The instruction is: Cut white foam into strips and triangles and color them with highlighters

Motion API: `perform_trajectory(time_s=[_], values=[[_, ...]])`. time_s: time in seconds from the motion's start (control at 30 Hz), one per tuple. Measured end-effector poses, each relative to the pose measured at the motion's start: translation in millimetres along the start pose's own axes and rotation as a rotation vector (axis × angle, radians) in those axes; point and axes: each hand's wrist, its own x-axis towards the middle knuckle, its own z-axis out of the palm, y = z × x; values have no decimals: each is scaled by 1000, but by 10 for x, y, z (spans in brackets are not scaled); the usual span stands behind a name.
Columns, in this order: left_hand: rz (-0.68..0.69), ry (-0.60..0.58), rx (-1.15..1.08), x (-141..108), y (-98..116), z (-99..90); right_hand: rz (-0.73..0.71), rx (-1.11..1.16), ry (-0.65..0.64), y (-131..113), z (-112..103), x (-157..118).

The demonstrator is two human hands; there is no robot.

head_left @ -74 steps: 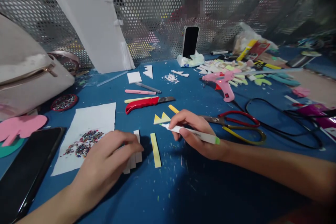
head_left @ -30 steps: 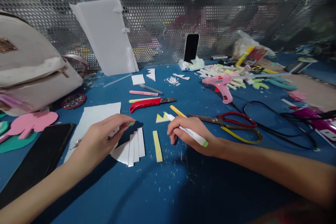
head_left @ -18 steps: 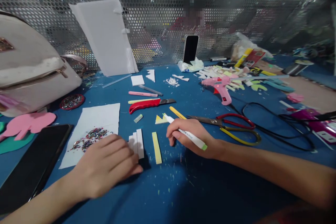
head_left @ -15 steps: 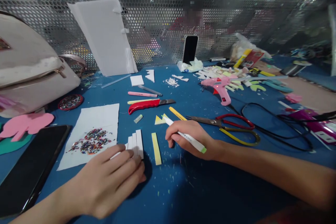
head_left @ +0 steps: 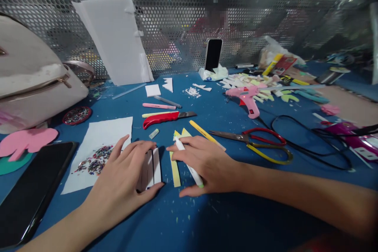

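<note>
My left hand (head_left: 125, 169) spans a row of white strips (head_left: 156, 165) lying side by side. Its fingers are spread over their upper ends, and the thumb lies by their lower right corner; part of the row is hidden beneath it. A white marker (head_left: 189, 161) with a light green end is held in my right hand (head_left: 206, 161), whose fingers reach left over a pale yellow strip (head_left: 176, 173). Small yellow triangular pieces (head_left: 185, 132) lie just beyond that hand, partly covered.
Scissors (head_left: 248, 138) and a pink glue gun (head_left: 246, 96) lie to the right. A red-handled knife (head_left: 162, 118) sits ahead. Glitter on white paper (head_left: 118, 126), a black phone (head_left: 35, 189) and a pale backpack (head_left: 35, 75) occupy the left. Cut scraps (head_left: 256, 84) pile up behind.
My left hand has spread from its bent rest on the strips, thumb now at their lower end. My right hand has moved left and down with the marker, covering part of the yellow strip.
</note>
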Motion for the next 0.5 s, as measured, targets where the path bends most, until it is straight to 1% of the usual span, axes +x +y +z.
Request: perform_trajectory(time_s=[0.13,0.23,0.37,0.43,0.5], values=[[13,19,-16,-29,90,-4,10,15,23,15,19,-15],[69,39,-43,-57,181,-10,69,37,13,67,-11,-28],[166,22,-41,-106,282,-10,140,63,34,145,-80,-56],[245,50,-34,-152,307,-13,125,120,89,157,-97,-71],[343,134,-41,-222,324,-25,35,214,148,145,-94,-81]])
